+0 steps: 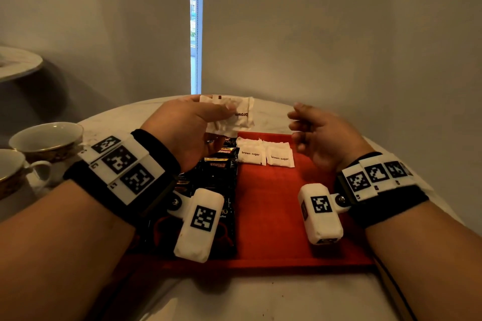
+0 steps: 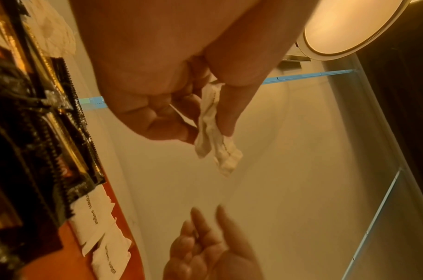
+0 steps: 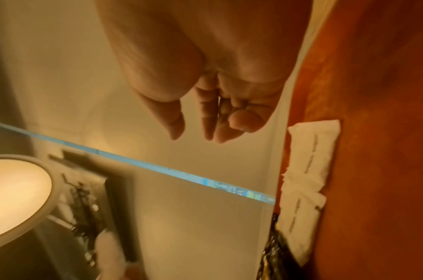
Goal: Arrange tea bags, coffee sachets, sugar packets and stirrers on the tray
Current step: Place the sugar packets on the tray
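Here, two sugar packets (image 1: 266, 154) lie (on tray (image 1: 287, 216)).

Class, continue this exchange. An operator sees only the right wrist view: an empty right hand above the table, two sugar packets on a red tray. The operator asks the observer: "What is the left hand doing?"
Observer: The left hand pinches more sugar packets above the far edge of the tray.
Operator: What else lies on the tray?
Observer: Black coffee sachets overlap in a row down its left side.
Operator: Anything beside it?
Observer: Two cups stand on the table, to the tray's left.
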Demonstrator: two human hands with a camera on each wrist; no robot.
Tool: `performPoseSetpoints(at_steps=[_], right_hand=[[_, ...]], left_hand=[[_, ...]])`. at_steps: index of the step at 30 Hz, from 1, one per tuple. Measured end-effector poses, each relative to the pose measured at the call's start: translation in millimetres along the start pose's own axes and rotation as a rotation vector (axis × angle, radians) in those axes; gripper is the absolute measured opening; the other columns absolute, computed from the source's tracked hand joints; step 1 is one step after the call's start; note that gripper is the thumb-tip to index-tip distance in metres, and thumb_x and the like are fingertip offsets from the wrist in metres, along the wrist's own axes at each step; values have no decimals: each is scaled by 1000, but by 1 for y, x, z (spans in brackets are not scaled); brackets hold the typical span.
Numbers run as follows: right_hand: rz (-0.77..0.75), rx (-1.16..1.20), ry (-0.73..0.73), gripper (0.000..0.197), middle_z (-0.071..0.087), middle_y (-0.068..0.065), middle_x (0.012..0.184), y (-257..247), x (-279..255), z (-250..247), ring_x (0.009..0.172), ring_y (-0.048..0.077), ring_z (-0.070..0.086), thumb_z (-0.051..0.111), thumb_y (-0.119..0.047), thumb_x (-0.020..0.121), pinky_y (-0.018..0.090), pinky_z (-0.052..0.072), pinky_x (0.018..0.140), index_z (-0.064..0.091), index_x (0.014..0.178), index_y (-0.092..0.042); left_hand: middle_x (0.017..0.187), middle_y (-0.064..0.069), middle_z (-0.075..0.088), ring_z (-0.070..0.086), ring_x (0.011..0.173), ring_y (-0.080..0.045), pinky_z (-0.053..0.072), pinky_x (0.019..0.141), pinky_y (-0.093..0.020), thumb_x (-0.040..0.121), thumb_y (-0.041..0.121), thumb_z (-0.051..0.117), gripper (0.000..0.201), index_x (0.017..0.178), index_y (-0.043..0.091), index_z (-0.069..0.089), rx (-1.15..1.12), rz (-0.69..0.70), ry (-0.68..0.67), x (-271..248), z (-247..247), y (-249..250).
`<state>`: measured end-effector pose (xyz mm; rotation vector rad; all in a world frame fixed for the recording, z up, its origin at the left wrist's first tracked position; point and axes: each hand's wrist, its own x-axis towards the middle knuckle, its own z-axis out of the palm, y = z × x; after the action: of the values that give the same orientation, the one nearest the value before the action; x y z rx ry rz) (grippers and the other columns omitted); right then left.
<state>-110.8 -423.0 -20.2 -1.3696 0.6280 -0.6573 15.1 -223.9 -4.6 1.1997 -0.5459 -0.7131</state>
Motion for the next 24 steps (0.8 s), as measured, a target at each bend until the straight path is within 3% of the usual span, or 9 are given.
performPoseSetpoints(at_steps=[3, 7, 9, 12, 16, 18, 21, 24], right_hand=[[-49, 7, -170, 43, 60, 2, 79, -11, -22, 14, 59, 10, 53, 75, -44, 76, 24, 36, 53, 66, 100, -8], [-82, -101, -352, 41, 63, 3, 78, -10, -40, 33, 59, 13, 54, 78, -30, 73, 26, 35, 51, 64, 103, -6], [-98, -161, -370, 36, 64, 4, 76, -8, -45, 39, 61, 15, 53, 82, -21, 70, 27, 34, 52, 65, 98, -7], [-110, -165, -338, 14, 65, 4, 75, -5, -48, 44, 62, 17, 53, 73, -10, 80, 30, 34, 54, 66, 91, -6], [-96, -70, -284, 9, 65, 6, 76, -6, -44, 45, 62, 18, 57, 66, -4, 87, 29, 37, 52, 61, 95, -5], [-95, 9, -262, 12, 67, 7, 83, -7, -42, 44, 67, 18, 61, 59, -4, 90, 27, 42, 55, 60, 101, -5], [-121, 187, -223, 9, 69, 12, 93, -6, -37, 42, 82, 23, 65, 55, -5, 89, 32, 50, 65, 59, 98, -7], [-150, 245, -201, 12, 68, 9, 87, -5, -35, 42, 77, 20, 64, 52, -1, 92, 30, 52, 60, 58, 99, -8]], left_hand=[[93, -6, 74, 68, 66, -15, 46, 53, -25, 75, 19, 74, 19, 89, 17, 61, 23, 24, -33, -3, 4, 0], [81, -3, 69, 64, 57, -12, 46, 50, -23, 68, 22, 74, 28, 90, 15, 57, 19, 44, -73, -7, 7, 0], [80, -5, 67, 62, 56, -13, 46, 49, -22, 67, 21, 74, 26, 86, 16, 55, 1, 50, -89, -7, 9, -1], [81, -9, 66, 63, 57, -15, 48, 49, -23, 70, 15, 73, 26, 86, 14, 53, -25, 50, -76, -7, 12, -4], [72, -6, 61, 60, 48, -14, 45, 43, -22, 90, 6, 65, 18, 84, 15, 50, -96, 33, -28, -4, 12, -4], [70, -3, 61, 60, 53, -15, 48, 45, -24, 94, 5, 61, 17, 83, 15, 52, -106, 18, 12, -2, 10, -3], [86, -9, 56, 62, 73, -23, 55, 53, -29, 98, 0, 51, 17, 86, 13, 55, -140, -8, 72, -2, 11, -1], [101, -15, 55, 66, 89, -31, 59, 72, -37, 98, -6, 40, 24, 96, 9, 58, -120, -21, 87, -4, 14, 1]])
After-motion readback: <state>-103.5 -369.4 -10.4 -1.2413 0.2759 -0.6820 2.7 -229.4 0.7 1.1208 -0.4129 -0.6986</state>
